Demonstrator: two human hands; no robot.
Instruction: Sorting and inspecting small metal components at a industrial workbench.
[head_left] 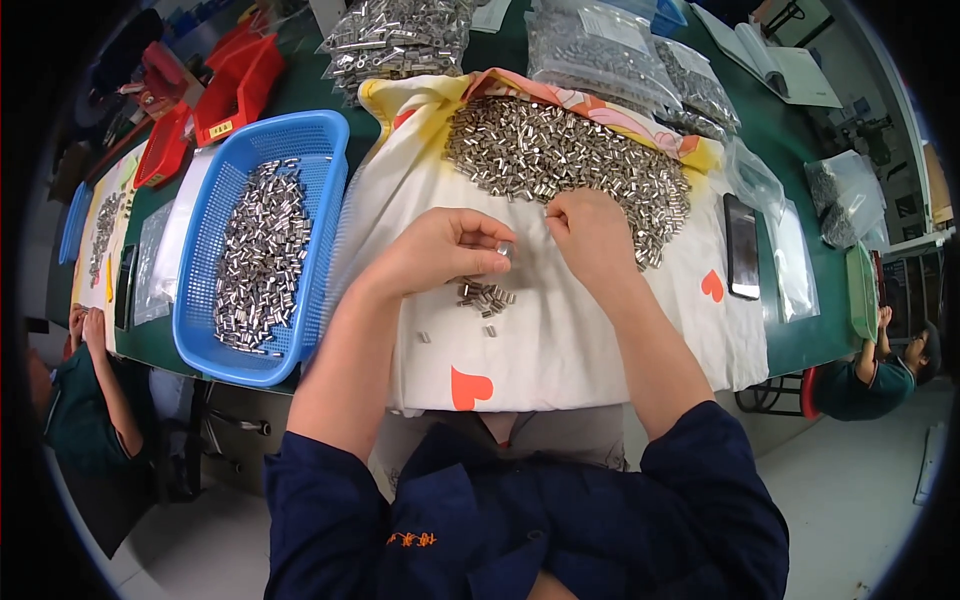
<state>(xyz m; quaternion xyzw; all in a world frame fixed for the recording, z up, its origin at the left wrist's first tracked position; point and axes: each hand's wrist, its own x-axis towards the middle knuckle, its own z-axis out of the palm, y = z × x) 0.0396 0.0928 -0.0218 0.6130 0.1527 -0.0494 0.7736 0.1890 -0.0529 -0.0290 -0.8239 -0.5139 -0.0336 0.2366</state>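
My left hand (450,245) is closed, with a small shiny metal sleeve (503,248) pinched between its thumb and fingers. Just under it, a few more sleeves lie in a loose little heap (484,296) on the white cloth (560,350). My right hand (592,238) is at the near edge of a wide pile of metal sleeves (560,150). Its fingers are curled in and pressed together; anything between them is hidden. To the left of my left forearm stands a blue plastic basket (335,165) holding many similar sleeves.
Bags of metal parts (600,55) fill the far side of the green table (800,240). A black phone (741,245) lies on the cloth's right edge. Red bins (240,85) stand at the far left. Other people work at the left (95,400) and right (870,385).
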